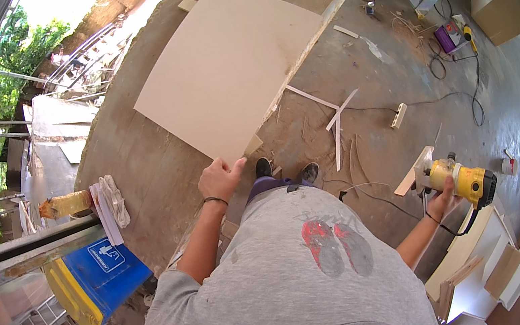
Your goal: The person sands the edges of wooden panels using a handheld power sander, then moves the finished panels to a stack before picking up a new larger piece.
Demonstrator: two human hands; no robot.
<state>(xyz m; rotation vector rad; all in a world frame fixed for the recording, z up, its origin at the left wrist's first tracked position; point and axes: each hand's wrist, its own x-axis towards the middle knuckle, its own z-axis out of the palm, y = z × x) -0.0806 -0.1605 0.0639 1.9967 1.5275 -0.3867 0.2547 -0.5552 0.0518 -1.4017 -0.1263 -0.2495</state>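
A large pale board [228, 65] lies ahead of me, its near corner close to my feet. My left hand [222, 179] is closed at that corner, with the thumb along the edge and the other fingers partly hidden. Out to the right, away from the board, my right hand [441, 200] grips a yellow and black handheld router [463, 180]. The router is tilted on its side, with its base plate toward the left and its black cord looping down past my wrist.
A blue and yellow bin [105, 279] stands at left. Thin white strips [336, 124], a power strip [399, 116] and cables lie on the dusty floor [310, 137]. A purple box-shaped device [451, 37] sits far right. Board offcuts [493, 261] are piled at lower right.
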